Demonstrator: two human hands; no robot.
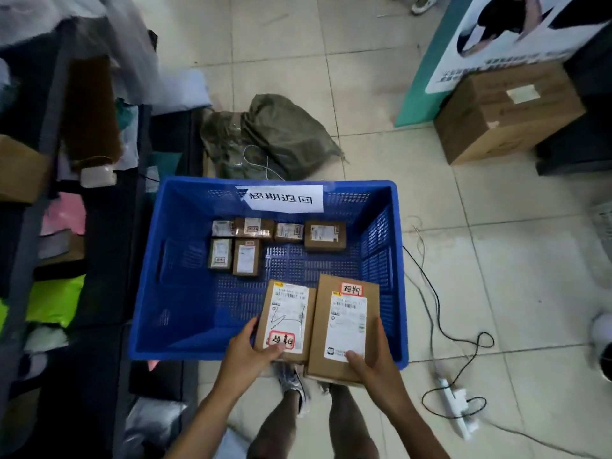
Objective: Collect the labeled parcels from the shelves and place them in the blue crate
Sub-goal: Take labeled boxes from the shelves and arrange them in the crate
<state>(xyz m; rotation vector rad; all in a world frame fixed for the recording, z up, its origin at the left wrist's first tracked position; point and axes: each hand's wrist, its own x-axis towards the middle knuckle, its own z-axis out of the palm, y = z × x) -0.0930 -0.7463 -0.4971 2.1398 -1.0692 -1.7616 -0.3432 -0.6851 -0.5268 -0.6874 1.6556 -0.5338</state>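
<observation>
Arms: two forearms are showing bare at the bottom centre of the frame, no sleeves reaching into view.
Hands (246, 351): the left and the right (374, 362) are both going bare, wearing no gloves, rings or watch.
Legs: two bare legs are showing at the lower middle of the frame, with no trouser cloth coming into sight.
Footwear: the person is wearing a grey-and-white laced sneaker (293, 382) on the left foot; the other foot is being hidden from view.
</observation>
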